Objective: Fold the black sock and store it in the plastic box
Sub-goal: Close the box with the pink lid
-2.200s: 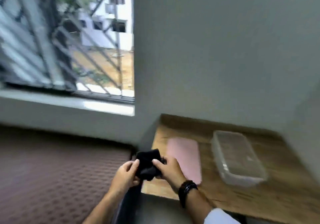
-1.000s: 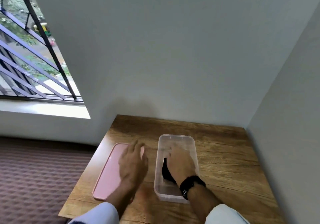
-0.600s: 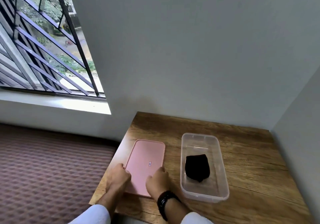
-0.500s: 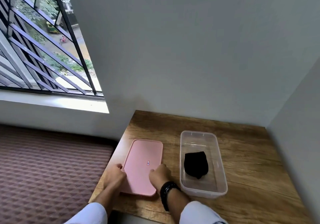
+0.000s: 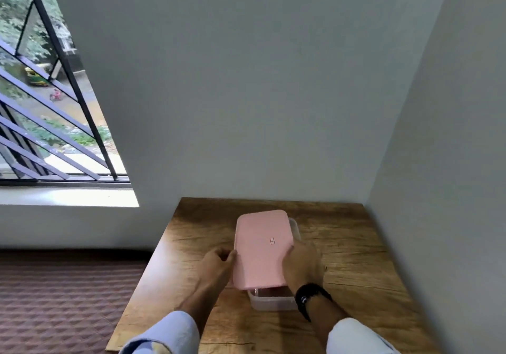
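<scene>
Pink plastic dominates the middle of the scene: one lid [image 5: 262, 246] held by two hands over one clear plastic box [image 5: 273, 300] on a wooden counter [image 5: 356, 257]. The lid sits slightly askew, shifted to the left of the box, so a strip of the box's right rim shows at the far end and its near end pokes out below the lid's near edge. The left hand [image 5: 216, 267] grips the lid's left edge, its fingers curled in against it; the right hand [image 5: 299, 263] holds the right edge, fingers wrapped along the side. One black watch [image 5: 309, 297] circles the right wrist, and two pale blue sleeves are cut off by the bottom of the frame. The black sock cannot be seen; the lid covers nearly all of the box's inside, and only a dim reddish reflection shows through the clear near wall. Whether the lid rests on the rim or hovers just above it is hard to tell. One barred window [image 5: 54, 107] stands at the left, above a brown textured surface [image 5: 68, 299].
</scene>
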Demonstrator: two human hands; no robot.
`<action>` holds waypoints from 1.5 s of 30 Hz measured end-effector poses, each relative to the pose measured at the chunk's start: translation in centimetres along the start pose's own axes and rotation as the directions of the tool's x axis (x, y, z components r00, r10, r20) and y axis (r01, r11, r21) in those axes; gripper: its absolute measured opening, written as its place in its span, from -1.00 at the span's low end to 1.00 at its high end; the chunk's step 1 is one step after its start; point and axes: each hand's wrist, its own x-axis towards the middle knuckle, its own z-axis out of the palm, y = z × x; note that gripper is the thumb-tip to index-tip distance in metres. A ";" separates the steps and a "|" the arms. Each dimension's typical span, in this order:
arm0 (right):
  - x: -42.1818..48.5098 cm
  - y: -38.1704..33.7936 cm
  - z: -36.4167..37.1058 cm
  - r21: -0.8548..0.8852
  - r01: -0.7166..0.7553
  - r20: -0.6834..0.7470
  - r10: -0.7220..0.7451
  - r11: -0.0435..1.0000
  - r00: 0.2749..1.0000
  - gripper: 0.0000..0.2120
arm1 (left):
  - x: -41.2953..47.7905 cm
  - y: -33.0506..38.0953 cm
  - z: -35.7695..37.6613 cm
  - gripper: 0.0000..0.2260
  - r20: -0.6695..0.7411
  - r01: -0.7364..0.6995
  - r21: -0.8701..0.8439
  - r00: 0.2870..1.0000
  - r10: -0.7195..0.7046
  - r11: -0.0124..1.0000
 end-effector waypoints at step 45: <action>9.9 3.6 4.2 0.056 0.221 0.331 -0.226 0.974 0.916 -0.44 | 1.9 0.4 5.8 -0.64 -0.025 -0.150 0.376 0.985 0.171 0.914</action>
